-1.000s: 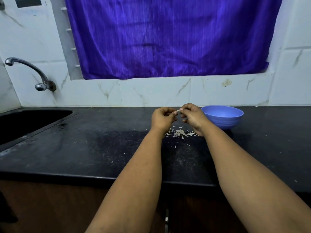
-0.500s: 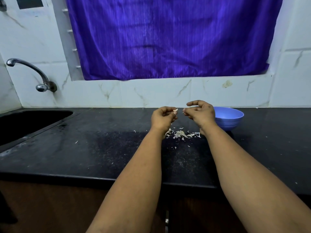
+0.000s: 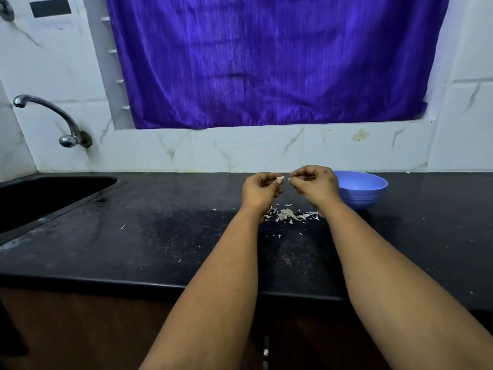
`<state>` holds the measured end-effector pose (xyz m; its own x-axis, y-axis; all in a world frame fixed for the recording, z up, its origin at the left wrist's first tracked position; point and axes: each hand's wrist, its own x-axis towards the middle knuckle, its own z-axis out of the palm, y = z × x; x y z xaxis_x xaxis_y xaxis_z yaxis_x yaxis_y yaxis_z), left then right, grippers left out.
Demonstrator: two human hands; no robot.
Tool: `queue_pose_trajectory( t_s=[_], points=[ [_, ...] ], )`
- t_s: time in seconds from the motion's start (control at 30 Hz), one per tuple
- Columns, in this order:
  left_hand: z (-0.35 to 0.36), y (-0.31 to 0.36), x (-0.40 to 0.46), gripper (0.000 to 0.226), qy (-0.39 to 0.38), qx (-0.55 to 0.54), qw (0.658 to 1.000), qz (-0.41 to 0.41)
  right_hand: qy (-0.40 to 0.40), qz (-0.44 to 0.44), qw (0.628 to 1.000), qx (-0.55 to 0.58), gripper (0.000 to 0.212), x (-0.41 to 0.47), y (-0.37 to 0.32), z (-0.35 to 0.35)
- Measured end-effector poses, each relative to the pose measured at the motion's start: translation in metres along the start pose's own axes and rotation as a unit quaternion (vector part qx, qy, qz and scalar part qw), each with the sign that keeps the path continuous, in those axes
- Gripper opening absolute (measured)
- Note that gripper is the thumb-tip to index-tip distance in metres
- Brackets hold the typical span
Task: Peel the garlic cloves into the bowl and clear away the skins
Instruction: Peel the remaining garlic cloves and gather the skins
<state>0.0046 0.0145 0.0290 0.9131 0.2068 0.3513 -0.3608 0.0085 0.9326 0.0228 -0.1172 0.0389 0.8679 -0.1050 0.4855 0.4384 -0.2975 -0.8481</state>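
My left hand (image 3: 260,189) is raised above the black counter (image 3: 160,236) and pinches a small pale garlic clove (image 3: 280,178) at its fingertips. Just to its right, my right hand (image 3: 314,184) has curled fingers and pinches a tiny white bit of skin (image 3: 290,179). A small gap separates the two hands. Below them a heap of white garlic skins (image 3: 289,215) lies scattered on the counter. The blue bowl (image 3: 365,189) stands behind and right of my right hand; its inside is hidden from here.
A dark sink (image 3: 48,196) is set into the counter at the left, with a metal tap (image 3: 53,116) on the tiled wall above it. A purple curtain (image 3: 266,62) hangs behind. Stray skin flecks (image 3: 122,227) lie toward the left.
My hands, joined on the clove a second ago, have pulled slightly apart; the right hand came away with a bit of skin.
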Motion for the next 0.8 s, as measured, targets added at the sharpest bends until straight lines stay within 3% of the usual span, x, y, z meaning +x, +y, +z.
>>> queue_pose_trajectory(
  t_s=[0.07,0.13,0.27,0.53,0.8],
  points=[
    [0.0004,-0.0007,0.0006,0.016,0.003,-0.001,1.000,0.000,0.009,-0.011,0.999,-0.038,0.021,0.0007,-0.0008,0.0003],
    [0.0006,-0.0013,0.0012,0.015,0.006,-0.001,1.000,-0.003,0.003,0.013,1.000,-0.007,0.028,0.0021,-0.0019,0.0009],
    [0.0006,-0.0011,0.0018,0.014,0.008,0.003,1.000,-0.003,-0.006,0.017,0.998,0.063,0.012,-0.0025,-0.0061,-0.0004],
    [0.0005,-0.0002,0.0001,0.012,0.009,0.021,1.000,-0.007,0.007,-0.003,1.000,-0.021,0.012,-0.0001,-0.0008,-0.0014],
    [0.0007,-0.0020,0.0004,0.009,0.010,0.039,0.999,-0.006,0.015,-0.004,0.997,-0.078,0.026,0.0013,0.0034,-0.0004]
  ],
)
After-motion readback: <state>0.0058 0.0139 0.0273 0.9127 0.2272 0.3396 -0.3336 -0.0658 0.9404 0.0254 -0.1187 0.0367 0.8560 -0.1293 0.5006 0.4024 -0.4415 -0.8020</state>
